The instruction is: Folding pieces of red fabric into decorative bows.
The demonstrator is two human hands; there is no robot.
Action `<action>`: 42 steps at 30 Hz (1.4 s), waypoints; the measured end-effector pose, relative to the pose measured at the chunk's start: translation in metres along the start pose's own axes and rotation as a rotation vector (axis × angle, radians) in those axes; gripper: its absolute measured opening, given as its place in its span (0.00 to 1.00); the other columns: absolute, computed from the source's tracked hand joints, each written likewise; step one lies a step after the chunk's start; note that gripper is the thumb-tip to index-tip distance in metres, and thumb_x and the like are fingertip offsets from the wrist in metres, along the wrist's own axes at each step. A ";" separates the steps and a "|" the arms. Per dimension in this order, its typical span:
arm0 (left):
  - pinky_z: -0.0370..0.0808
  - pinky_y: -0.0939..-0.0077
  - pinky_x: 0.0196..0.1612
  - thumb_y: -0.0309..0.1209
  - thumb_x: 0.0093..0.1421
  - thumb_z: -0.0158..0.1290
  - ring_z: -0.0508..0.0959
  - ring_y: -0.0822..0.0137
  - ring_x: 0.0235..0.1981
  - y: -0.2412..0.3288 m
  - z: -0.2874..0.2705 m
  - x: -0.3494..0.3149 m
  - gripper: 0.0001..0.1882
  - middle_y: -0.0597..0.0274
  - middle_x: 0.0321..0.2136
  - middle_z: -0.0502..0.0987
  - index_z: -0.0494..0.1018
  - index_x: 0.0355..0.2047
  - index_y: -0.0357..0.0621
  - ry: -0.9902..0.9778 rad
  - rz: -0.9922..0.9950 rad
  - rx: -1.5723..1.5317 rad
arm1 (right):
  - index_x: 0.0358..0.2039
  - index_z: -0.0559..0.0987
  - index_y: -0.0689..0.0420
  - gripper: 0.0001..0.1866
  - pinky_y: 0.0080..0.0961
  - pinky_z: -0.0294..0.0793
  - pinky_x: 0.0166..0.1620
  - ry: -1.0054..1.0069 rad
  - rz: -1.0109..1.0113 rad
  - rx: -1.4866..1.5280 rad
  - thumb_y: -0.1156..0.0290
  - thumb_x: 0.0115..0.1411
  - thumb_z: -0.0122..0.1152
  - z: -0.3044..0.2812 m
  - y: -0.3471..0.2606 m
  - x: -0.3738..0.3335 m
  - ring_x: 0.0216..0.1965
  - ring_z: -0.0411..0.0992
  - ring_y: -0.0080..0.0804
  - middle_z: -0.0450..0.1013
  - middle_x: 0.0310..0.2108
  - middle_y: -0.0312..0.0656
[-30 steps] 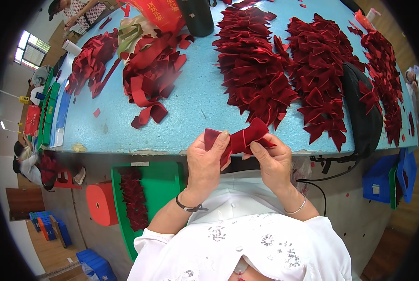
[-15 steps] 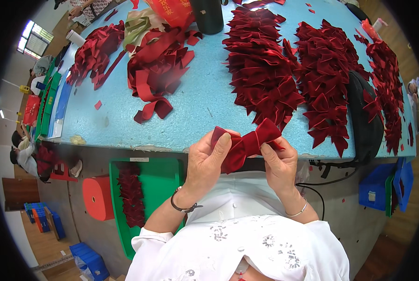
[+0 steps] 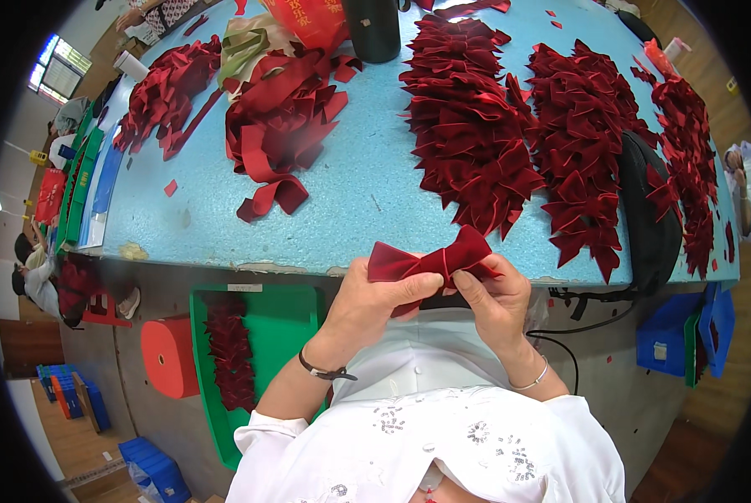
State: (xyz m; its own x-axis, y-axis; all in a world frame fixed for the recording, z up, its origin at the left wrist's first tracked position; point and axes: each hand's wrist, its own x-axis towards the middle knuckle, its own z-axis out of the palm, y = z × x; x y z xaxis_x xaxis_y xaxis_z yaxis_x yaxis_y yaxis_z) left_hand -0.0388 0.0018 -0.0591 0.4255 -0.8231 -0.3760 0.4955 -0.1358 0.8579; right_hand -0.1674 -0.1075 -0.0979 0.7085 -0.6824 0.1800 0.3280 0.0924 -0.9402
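A dark red velvet bow [image 3: 430, 261] is held between my two hands at the table's front edge. My left hand [image 3: 374, 295] is closed on its left loop and underside, the thumb pressed near the middle. With thumb and fingers, my right hand [image 3: 494, 293] pinches the bow just right of its centre. The fingers behind the fabric are partly hidden. Beyond my hands, a long heap of finished red bows [image 3: 472, 138] lies on the blue table [image 3: 358, 201]. Another row of bows [image 3: 578, 151] lies to its right.
Red ribbon strips [image 3: 275, 126] lie at left, with a dark cylindrical bottle [image 3: 372, 29] behind. A black bag [image 3: 648, 218] rests among the right-hand bows. Below the edge stand a green tray [image 3: 287, 327] holding bows, a red roll [image 3: 170, 356] and a blue bin [image 3: 669, 335].
The bow has turned flatter and dropped slightly. My left thumb has moved from its left loop toward its middle, and the right fingers have shifted in toward the centre.
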 end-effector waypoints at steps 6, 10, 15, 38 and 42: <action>0.62 0.85 0.19 0.30 0.53 0.59 0.68 0.80 0.19 -0.012 0.007 0.002 0.08 0.67 0.22 0.75 0.76 0.32 0.39 0.114 0.056 -0.110 | 0.39 0.73 0.65 0.09 0.14 0.70 0.28 0.009 0.054 0.000 0.77 0.58 0.56 0.004 0.003 0.002 0.25 0.69 0.18 0.74 0.29 0.38; 0.57 0.83 0.16 0.24 0.55 0.56 0.65 0.77 0.16 -0.015 0.019 0.005 0.03 0.66 0.21 0.72 0.74 0.29 0.38 0.242 0.121 -0.250 | 0.38 0.72 0.66 0.08 0.15 0.70 0.29 0.028 0.106 0.079 0.76 0.59 0.55 0.008 0.010 0.001 0.25 0.69 0.21 0.73 0.29 0.40; 0.57 0.83 0.16 0.24 0.56 0.54 0.65 0.77 0.16 -0.020 0.021 0.008 0.02 0.66 0.21 0.73 0.75 0.29 0.38 0.215 0.113 -0.434 | 0.38 0.71 0.66 0.07 0.16 0.70 0.30 0.033 0.031 -0.107 0.77 0.59 0.54 0.011 0.012 -0.013 0.26 0.69 0.19 0.73 0.30 0.40; 0.54 0.85 0.16 0.28 0.58 0.52 0.58 0.78 0.14 -0.017 0.022 0.005 0.07 0.69 0.17 0.67 0.69 0.23 0.42 0.061 -0.046 -0.381 | 0.37 0.73 0.63 0.07 0.08 0.63 0.23 0.206 -0.213 -0.199 0.73 0.63 0.50 -0.004 0.014 0.009 0.23 0.65 0.11 0.72 0.27 0.32; 0.52 0.85 0.16 0.29 0.60 0.49 0.55 0.78 0.14 -0.019 0.019 0.007 0.06 0.68 0.18 0.66 0.68 0.27 0.43 -0.007 -0.134 -0.431 | 0.37 0.73 0.63 0.07 0.07 0.62 0.24 0.191 -0.102 -0.047 0.73 0.62 0.51 -0.002 0.007 0.007 0.23 0.64 0.10 0.71 0.26 0.32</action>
State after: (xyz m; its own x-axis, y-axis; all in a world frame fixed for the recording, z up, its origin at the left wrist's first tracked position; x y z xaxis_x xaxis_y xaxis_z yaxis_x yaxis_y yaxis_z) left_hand -0.0596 -0.0118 -0.0717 0.3319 -0.8176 -0.4705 0.8169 -0.0003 0.5768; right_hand -0.1611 -0.1135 -0.1034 0.5401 -0.8120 0.2213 0.3593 -0.0153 -0.9331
